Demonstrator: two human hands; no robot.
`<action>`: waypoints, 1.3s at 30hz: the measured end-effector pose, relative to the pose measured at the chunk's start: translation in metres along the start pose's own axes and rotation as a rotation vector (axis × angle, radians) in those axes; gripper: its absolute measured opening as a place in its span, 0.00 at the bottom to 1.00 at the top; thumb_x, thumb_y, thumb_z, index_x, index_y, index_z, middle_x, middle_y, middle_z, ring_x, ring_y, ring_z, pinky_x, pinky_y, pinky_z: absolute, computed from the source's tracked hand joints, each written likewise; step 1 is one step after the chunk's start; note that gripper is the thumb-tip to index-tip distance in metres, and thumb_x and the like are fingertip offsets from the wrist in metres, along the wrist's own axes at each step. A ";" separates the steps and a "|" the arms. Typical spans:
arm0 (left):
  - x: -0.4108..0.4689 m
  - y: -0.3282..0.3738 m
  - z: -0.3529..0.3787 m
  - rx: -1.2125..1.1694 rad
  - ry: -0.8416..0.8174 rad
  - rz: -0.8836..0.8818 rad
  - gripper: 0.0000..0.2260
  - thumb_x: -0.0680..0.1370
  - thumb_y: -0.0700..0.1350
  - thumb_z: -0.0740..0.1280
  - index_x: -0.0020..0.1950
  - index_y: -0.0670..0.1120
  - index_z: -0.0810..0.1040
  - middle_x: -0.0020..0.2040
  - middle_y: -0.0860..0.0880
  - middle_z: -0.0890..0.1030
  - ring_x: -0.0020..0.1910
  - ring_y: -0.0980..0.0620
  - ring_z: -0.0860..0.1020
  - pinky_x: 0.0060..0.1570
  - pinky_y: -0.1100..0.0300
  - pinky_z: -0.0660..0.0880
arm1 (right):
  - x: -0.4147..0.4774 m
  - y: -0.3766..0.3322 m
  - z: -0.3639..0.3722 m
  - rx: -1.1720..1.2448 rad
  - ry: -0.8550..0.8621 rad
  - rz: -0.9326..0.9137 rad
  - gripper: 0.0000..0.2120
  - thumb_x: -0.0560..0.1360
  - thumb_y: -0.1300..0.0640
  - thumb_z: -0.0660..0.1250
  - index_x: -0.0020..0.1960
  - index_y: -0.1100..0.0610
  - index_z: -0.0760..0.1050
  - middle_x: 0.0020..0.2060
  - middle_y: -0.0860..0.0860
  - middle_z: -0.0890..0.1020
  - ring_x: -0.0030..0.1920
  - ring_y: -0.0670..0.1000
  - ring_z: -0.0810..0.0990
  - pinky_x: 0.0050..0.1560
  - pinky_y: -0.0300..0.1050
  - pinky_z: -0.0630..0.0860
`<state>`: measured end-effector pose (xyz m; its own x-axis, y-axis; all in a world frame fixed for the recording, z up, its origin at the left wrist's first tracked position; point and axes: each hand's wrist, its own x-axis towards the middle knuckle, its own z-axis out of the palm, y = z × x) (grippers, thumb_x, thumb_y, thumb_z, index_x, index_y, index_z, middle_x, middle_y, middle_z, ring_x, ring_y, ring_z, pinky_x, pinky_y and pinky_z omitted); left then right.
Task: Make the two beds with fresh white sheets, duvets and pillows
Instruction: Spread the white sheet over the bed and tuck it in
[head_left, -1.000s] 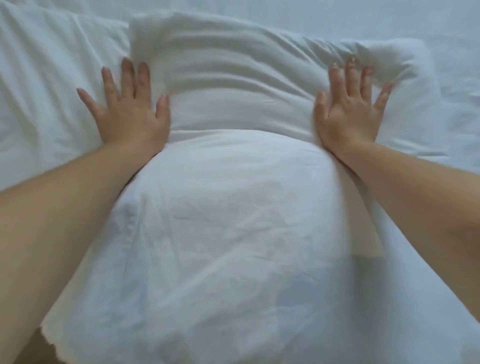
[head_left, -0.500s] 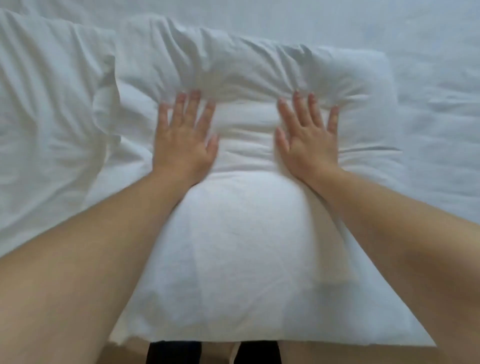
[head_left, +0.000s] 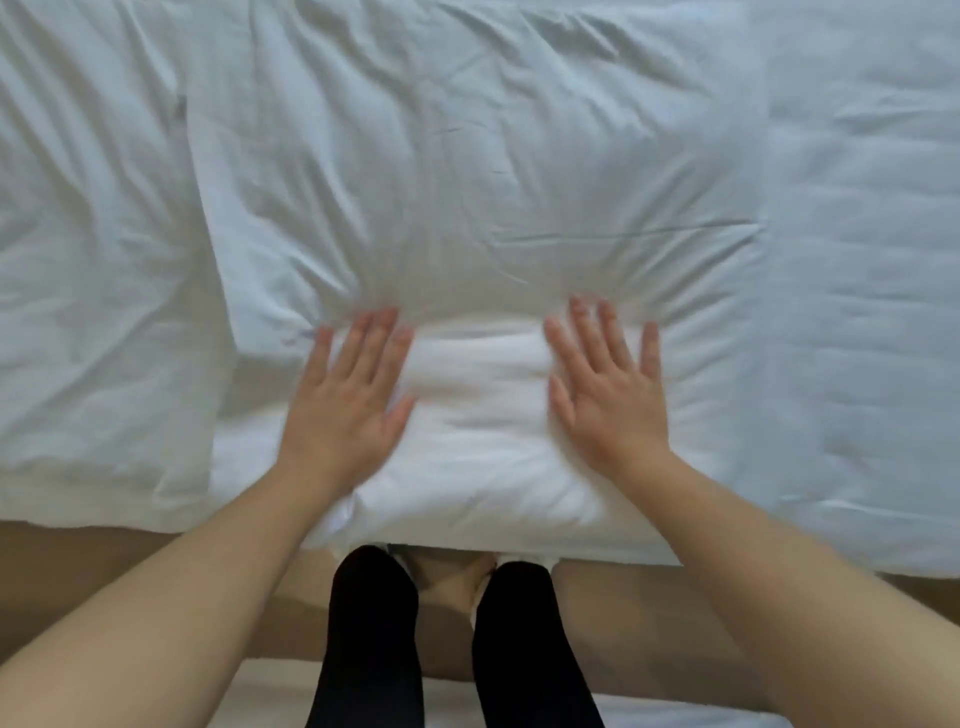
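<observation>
1. Found at the far left a second pillow (head_left: 93, 260), white and creased, lying flat on the bed, its right edge touching the middle pillow.
2. Noted below it a strip of brown floor (head_left: 78, 561), and along the bottom edge of the view a white strip of another bed (head_left: 249, 696).
3. Found the pillow (head_left: 467, 182) in the middle of the view, flat on the bed and wrinkled, its near edge jutting slightly past the bed's edge.
4. Saw the left hand (head_left: 345, 410) laid palm down on the near left part of the pillow, fingers straight and a little spread, thumb turned inward; slightly blurred.
5. Noted a brighter, bulging band of the pillow between the two hands, with creases fanning outward from the fingertips.
6. Saw legs in black (head_left: 374, 623) below the pillow's near edge, between the two bare forearms, covering part of the floor.
7. Saw the right hand (head_left: 608, 405) laid palm down on the near right part of the pillow, fingers straight, the little finger spread apart from the rest, thumb turned inward.
8. Found at the far right a white sheet (head_left: 862, 260), lightly rumpled, running beside the pillow's right edge.
</observation>
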<state>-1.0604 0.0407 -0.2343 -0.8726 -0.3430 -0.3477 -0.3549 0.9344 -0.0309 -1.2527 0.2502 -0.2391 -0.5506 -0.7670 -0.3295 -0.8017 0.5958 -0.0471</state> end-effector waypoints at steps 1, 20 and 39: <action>-0.006 -0.015 0.008 0.033 -0.010 -0.052 0.31 0.80 0.57 0.47 0.79 0.42 0.54 0.80 0.43 0.52 0.78 0.45 0.52 0.75 0.42 0.45 | -0.008 0.018 0.005 -0.021 -0.016 0.083 0.30 0.78 0.44 0.48 0.78 0.50 0.59 0.79 0.52 0.55 0.79 0.56 0.52 0.73 0.69 0.48; -0.147 -0.016 -0.090 0.096 -0.380 -0.303 0.30 0.83 0.52 0.44 0.75 0.39 0.30 0.77 0.42 0.32 0.77 0.43 0.35 0.73 0.38 0.37 | -0.087 -0.092 -0.102 -0.090 -0.434 -0.036 0.30 0.82 0.41 0.41 0.78 0.47 0.31 0.77 0.53 0.33 0.77 0.59 0.32 0.73 0.69 0.38; -0.320 -0.255 -0.165 -0.208 -0.250 -0.506 0.30 0.82 0.56 0.47 0.80 0.45 0.40 0.79 0.44 0.37 0.77 0.45 0.34 0.73 0.35 0.39 | -0.092 -0.443 -0.242 0.048 -0.267 -0.064 0.29 0.79 0.41 0.36 0.78 0.44 0.32 0.78 0.50 0.35 0.77 0.56 0.32 0.74 0.65 0.35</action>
<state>-0.7464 -0.1036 0.0392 -0.4818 -0.6835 -0.5483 -0.7858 0.6139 -0.0749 -0.9029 -0.0012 0.0401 -0.4133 -0.7173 -0.5610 -0.8176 0.5636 -0.1183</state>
